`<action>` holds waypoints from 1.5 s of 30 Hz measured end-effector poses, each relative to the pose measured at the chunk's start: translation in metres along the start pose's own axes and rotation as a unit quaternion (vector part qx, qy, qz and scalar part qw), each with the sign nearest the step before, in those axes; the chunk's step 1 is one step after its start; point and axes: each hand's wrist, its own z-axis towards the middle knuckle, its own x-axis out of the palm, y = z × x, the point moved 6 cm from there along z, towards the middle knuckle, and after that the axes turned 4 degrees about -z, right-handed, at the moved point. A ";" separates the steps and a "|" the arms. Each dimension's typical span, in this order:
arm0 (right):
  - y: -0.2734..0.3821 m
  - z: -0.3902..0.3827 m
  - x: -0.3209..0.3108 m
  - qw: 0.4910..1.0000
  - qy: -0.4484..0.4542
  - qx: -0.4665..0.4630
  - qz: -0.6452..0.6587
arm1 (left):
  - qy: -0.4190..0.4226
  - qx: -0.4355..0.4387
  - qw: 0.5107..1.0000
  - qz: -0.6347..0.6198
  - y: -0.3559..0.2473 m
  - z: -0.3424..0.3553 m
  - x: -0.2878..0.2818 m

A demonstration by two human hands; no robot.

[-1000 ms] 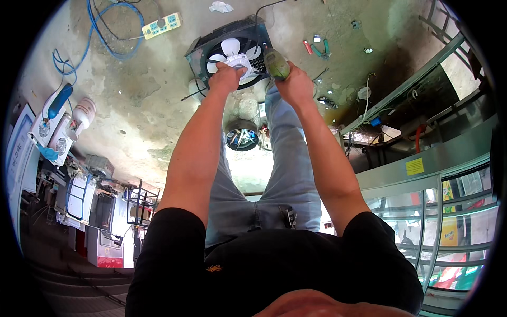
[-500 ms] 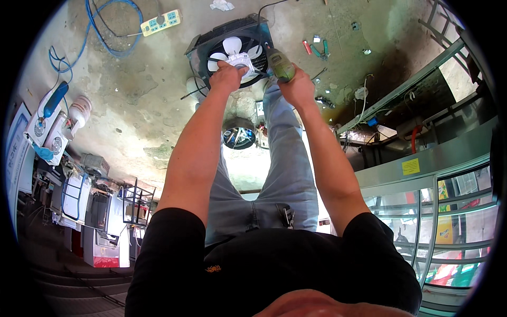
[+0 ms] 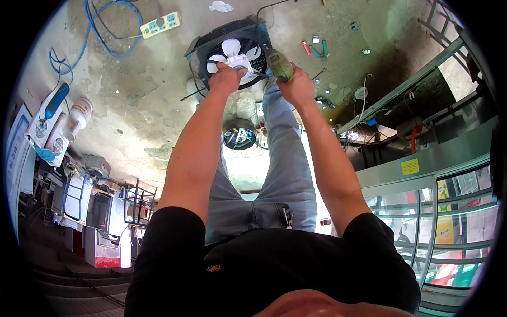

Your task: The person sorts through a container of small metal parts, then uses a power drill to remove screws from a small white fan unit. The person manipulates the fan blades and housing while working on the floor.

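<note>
In front of me on the floor sits a dark finned unit (image 3: 203, 46) with a round fan opening. Inside it is a fan with white blades (image 3: 231, 46) and a pale motor (image 3: 238, 62) at its centre. My left hand (image 3: 225, 79) is closed on the near left side of that motor, thumb and fingers at its edge. My right hand (image 3: 297, 86) grips a green power drill (image 3: 279, 64) from behind. The drill's front end points at the right side of the unit; whether its tip touches a screw is too small to tell.
Near my feet stands a round black tub (image 3: 239, 134) of tools. Pliers (image 3: 319, 51) and small parts lie right of the unit. A power strip (image 3: 161, 24) and blue hose (image 3: 113, 52) are at upper left. A glass-fronted cabinet (image 3: 412, 185) stands right, stacked appliances (image 3: 97, 211) left.
</note>
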 end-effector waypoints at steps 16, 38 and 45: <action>0.001 0.004 -0.003 1.000 0.006 -0.008 -0.019 | 0.001 -0.042 0.999 0.003 -0.003 -0.002 -0.005; 0.000 0.002 -0.002 1.000 0.008 0.002 -0.006 | 0.001 -0.049 0.999 0.004 -0.005 -0.006 -0.010; -0.002 0.002 0.001 1.000 0.007 0.006 -0.009 | 0.004 -0.053 0.999 0.006 -0.004 -0.003 -0.008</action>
